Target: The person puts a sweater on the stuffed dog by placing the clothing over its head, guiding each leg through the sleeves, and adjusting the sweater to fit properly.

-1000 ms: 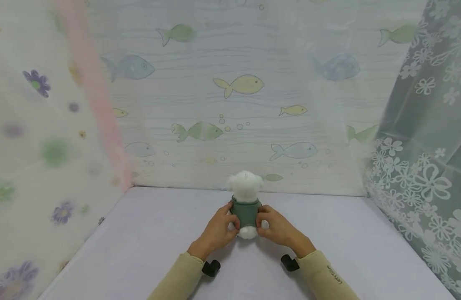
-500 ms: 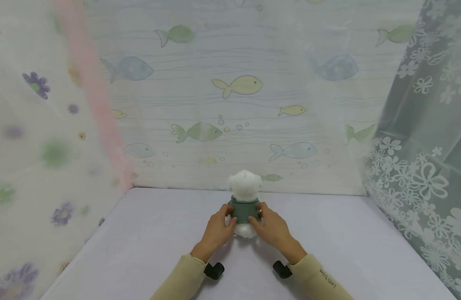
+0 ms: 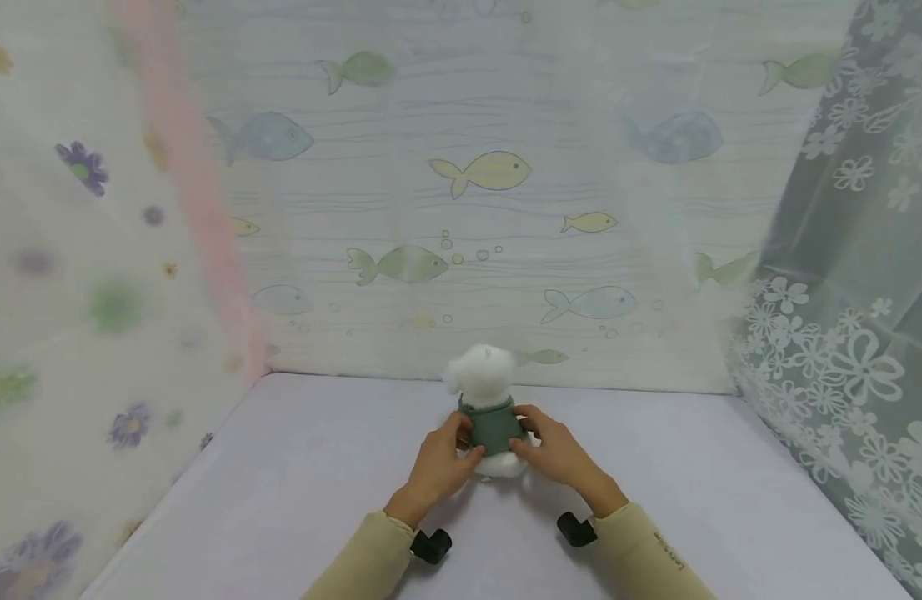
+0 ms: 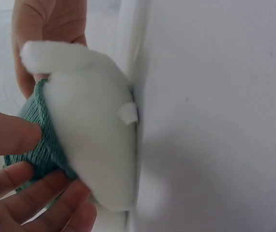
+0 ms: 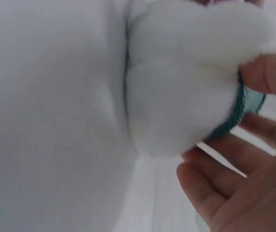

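A white plush toy (image 3: 486,372) in a green knitted sweater (image 3: 494,427) sits on the table with its back to me, its head leaning a little left. My left hand (image 3: 438,462) holds its left side, thumb at the sweater's lower edge. In the left wrist view the thumb and fingers lie on both sides of the knit, and a small white tag (image 4: 128,113) shows low on the toy's furry body (image 4: 89,116). On the other side, my right hand (image 3: 562,454) grips the toy with thumb and fingers at the sweater's hem (image 5: 230,118). The toy's front is hidden.
The white table (image 3: 318,475) runs back to a fish-print curtain (image 3: 401,183). A flowered sheet (image 3: 78,317) hangs at the left and a grey lace-patterned one (image 3: 859,317) at the right. Black wrist cameras (image 3: 431,547) sit near both cuffs.
The hands have shifted from pinching the sweater's lower sides to holding round the toy's sides, thumbs on its back. The toy has tipped, its head moving left and its bottom right.
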The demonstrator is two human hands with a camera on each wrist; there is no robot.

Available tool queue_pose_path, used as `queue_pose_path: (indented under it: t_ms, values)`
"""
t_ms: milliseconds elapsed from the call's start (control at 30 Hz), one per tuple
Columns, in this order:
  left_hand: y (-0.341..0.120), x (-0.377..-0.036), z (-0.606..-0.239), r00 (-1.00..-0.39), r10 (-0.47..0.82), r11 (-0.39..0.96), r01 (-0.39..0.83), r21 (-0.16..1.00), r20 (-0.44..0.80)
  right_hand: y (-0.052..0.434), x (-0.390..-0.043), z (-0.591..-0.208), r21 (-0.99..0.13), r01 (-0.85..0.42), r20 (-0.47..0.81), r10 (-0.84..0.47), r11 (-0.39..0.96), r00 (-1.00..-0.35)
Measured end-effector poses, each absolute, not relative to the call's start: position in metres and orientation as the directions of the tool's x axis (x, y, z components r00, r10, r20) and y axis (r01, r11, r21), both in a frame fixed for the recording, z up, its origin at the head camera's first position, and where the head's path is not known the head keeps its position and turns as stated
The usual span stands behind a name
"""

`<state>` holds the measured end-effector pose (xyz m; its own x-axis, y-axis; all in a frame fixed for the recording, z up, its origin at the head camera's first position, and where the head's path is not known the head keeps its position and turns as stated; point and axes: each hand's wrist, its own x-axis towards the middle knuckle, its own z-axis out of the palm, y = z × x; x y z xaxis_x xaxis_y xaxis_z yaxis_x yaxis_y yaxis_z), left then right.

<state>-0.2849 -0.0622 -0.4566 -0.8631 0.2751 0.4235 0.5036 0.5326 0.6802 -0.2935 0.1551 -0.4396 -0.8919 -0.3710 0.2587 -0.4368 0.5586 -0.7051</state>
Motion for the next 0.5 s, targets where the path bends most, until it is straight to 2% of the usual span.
queue_pose_path:
  t_ms: [167,400,500]
  values:
    - [-0.064,-0.284,-0.455,-0.853,0.241,0.529,0.516,0.674,0.463,0.164,-0.296,-0.439,-0.669,-0.484,0.285,-0.406,0.564,-0.868]
    - [-0.069,-0.292,-0.456,-0.84,0.136,0.606,0.49,0.626,0.525,0.143,-0.283,-0.432,-0.526,-0.426,0.402,-0.226,0.736,-0.887]
    - [-0.07,-0.294,-0.457,-0.861,0.134,0.61,0.462,0.644,0.491,0.132,-0.276,-0.432,-0.422,-0.396,0.419,-0.212,0.815,-0.883]
